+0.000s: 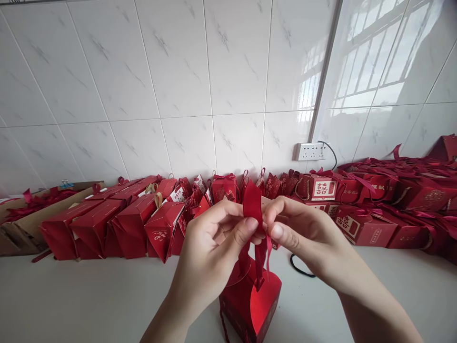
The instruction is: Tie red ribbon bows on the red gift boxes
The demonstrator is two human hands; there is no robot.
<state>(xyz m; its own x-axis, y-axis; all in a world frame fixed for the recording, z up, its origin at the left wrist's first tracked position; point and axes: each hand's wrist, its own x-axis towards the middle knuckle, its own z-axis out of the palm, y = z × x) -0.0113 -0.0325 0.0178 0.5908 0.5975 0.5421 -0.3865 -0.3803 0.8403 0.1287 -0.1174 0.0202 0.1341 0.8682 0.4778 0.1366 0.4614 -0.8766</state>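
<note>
The likeliest trouble, as I judge it, is the ribbon (253,202) slipping: it looks smooth and shiny, and if the left thumb eased off, the loop could loosen and drop onto the box (264,305). A hard or uneven pull could also crease the box's curved flap, where the ribbon comes up, or drag the box askew, since neither hand steadies it. The strands hang close together under the fingers, so the wrong one might be caught, or the ribbon could end up twisted.

The left hand (213,247) pinches the ribbon, thumb pressed flat on its front and the other fingers curled behind; a wide red loop stands up above the thumb. The right hand (310,238) is just beside it, thumb and forefinger nearly together at the ribbon's edge; I cannot tell whether they grip a strand or only touch it. Its other fingers are bent and partly hidden.

The box is on the desk (107,297) below both hands, at the bottom of the view, its lower part cut off. A black loop (302,272) lies beyond it to the right, and rows of red boxes (124,228) stand behind.
</note>
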